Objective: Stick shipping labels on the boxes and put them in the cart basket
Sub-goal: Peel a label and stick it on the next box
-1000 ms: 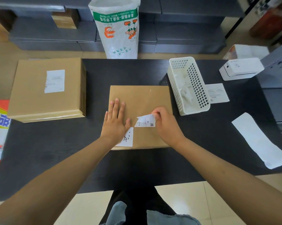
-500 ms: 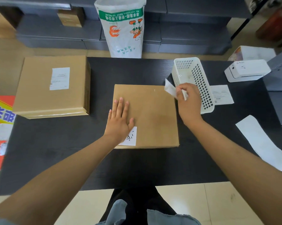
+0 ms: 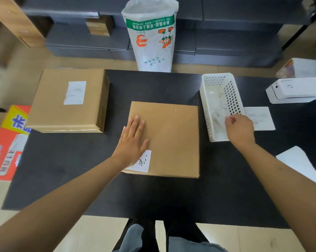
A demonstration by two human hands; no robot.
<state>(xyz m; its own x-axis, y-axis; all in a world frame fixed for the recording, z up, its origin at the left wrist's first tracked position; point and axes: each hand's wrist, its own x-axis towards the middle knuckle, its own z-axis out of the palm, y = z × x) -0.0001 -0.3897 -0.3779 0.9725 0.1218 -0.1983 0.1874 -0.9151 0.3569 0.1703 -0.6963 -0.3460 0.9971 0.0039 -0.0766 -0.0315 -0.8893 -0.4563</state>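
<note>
Right hand [image 3: 240,132] fingers curled over the near end of the white basket [image 3: 208,110]; whether they pinch anything, cannot tell. Left hand [image 3: 133,142] lies flat, fingers straight, on the centre box [image 3: 171,139], left of the basket. Judgement: keep that palm pressing so the box stays square for its label [image 3: 260,118], lying right of the basket.

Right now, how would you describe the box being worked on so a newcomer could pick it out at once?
Start at the black table and find the white mesh basket on its right half. The box lies flat just left of that basket, under the left hand. Unlike the labelled box at the table's far left, it carries only a small handwritten sticker at its near-left corner.
</note>
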